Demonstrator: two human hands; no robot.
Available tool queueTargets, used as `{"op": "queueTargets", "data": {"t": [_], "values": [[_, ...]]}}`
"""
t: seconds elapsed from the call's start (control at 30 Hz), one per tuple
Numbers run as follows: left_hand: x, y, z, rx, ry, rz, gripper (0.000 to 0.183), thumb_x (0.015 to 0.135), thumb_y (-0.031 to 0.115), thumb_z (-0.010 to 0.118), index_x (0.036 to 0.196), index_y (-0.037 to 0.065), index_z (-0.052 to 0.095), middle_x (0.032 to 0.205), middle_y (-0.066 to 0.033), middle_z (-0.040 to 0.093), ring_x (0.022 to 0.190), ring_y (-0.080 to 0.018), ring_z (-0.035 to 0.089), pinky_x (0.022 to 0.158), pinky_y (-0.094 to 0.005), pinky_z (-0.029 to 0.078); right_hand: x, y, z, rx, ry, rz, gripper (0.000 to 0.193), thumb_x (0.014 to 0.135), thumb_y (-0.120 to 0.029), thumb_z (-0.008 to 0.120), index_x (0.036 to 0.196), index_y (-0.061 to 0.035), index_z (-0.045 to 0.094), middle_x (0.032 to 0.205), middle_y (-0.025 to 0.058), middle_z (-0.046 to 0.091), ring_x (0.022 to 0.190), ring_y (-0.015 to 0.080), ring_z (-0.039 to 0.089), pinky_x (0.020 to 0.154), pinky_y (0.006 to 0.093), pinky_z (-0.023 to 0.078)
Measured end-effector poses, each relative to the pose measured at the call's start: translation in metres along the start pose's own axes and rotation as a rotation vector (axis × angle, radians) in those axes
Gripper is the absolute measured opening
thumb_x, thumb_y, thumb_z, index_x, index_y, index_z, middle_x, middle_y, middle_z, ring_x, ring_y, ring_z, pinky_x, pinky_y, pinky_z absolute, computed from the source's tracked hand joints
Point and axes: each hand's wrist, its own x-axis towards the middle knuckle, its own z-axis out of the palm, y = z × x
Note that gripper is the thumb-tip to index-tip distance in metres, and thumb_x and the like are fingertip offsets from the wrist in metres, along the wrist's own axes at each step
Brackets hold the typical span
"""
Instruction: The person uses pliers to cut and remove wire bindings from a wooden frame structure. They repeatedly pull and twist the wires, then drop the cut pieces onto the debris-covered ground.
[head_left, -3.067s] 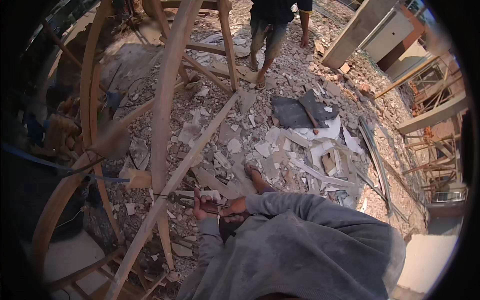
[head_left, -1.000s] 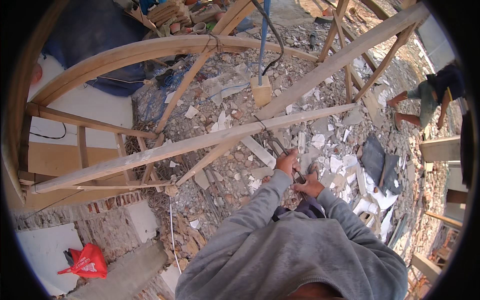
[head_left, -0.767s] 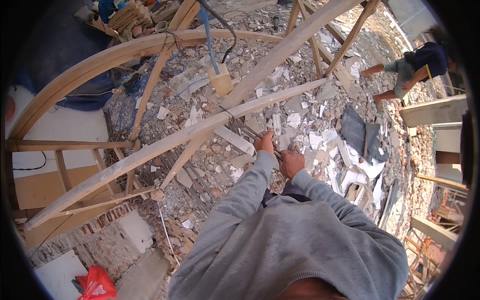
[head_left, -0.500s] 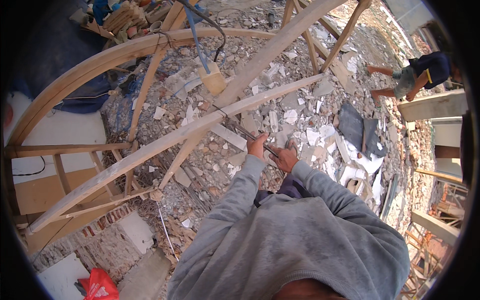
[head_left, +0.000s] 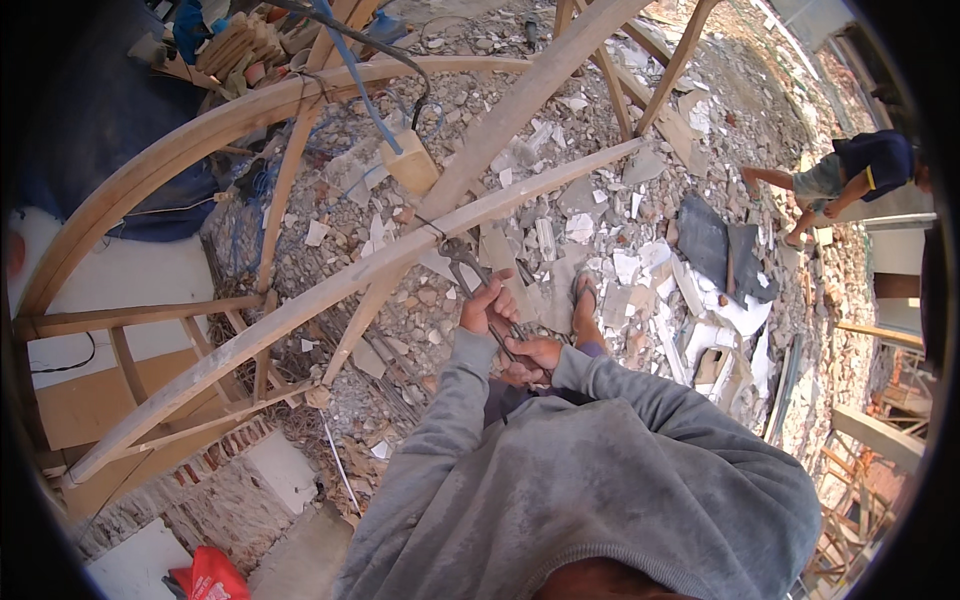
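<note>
A long pair of dark metal pincers (head_left: 468,274) slants down from the crossing of two wooden beams toward me. My left hand (head_left: 487,302) is closed around its shank, a little below the jaws. Closer to my body, my right hand (head_left: 532,358) is closed on the lower handle end. The jaws are beside a thin dark wire tie (head_left: 430,228) looped around the crossing; I cannot tell whether they touch it. The long thin beam (head_left: 300,315) and a thicker diagonal beam (head_left: 510,108) meet there.
Broken rubble (head_left: 450,325) and white shards cover the ground, with a dark sheet (head_left: 704,236) to the right. A pale block (head_left: 410,163) hangs from a blue strap. Another person (head_left: 870,165) bends at the far right. A red bag (head_left: 212,575) lies lower left.
Both hands have come back toward my body and left with the pincers. The tool's forked jaws now show. At the right, the other person has moved slightly nearer and bends differently.
</note>
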Motion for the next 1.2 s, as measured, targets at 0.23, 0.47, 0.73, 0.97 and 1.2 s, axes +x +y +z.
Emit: {"op": "queueTargets", "data": {"t": [0.23,0.47,0.73,0.97,1.2], "values": [[0.002,-0.008,0.007,0.270,0.535,0.209,0.043,0.097,0.033,0.062,0.133,0.009,0.055,0.103,-0.0054,0.064,0.105,-0.0201,0.059,0.087,-0.0471,0.052,-0.041,-0.051,-0.005,-0.177,-0.017,-0.041,0.050,0.096,-0.013,0.065,0.141,0.0009,0.051,0.117,0.0156,0.068,0.092,0.0212,0.070,0.072,0.0335,0.061],[0.000,0.063,0.000,0.175,0.609,0.314,0.040,0.095,0.044,0.060,0.120,0.012,0.062,0.116,-0.0057,0.067,0.115,-0.0228,0.058,0.096,-0.0563,0.049,-0.052,-0.075,-0.005,-0.158,-0.104,-0.035,0.065,0.094,0.003,0.049,0.155,0.0023,0.029,0.142,0.0273,0.053,0.122,0.0403,0.060,0.087,0.0494,0.060],[0.023,0.080,-0.002,0.241,0.538,0.277,0.021,0.095,0.033,0.066,0.108,0.015,0.068,0.101,-0.0006,0.071,0.098,-0.0186,0.066,0.083,-0.0523,0.056,-0.101,-0.055,0.007,-0.171,-0.175,0.081,0.069,0.092,0.004,0.050,0.157,0.0020,0.025,0.141,0.0286,0.054,0.123,0.0375,0.060,0.097,0.0488,0.055],[0.053,0.062,-0.018,0.501,0.830,0.486,0.013,0.089,0.013,0.074,0.101,0.011,0.070,0.092,-0.0005,0.071,0.090,-0.0131,0.065,0.075,-0.0427,0.055,-0.118,-0.056,0.007,-0.676,0.355,-0.070,0.052,0.095,-0.007,0.053,0.146,-0.0054,0.050,0.120,0.0205,0.067,0.104,0.0264,0.066,0.083,0.0409,0.057],[0.053,0.032,-0.004,0.533,0.964,0.468,0.056,0.087,0.020,0.075,0.137,0.011,0.052,0.119,-0.0065,0.067,0.108,-0.0173,0.060,0.084,-0.0481,0.051,-0.082,-0.083,0.014,-1.511,0.646,-0.247,0.051,0.090,-0.011,0.057,0.141,-0.0117,0.056,0.118,0.0297,0.057,0.101,0.0408,0.053,0.094,0.0488,0.041]]}}
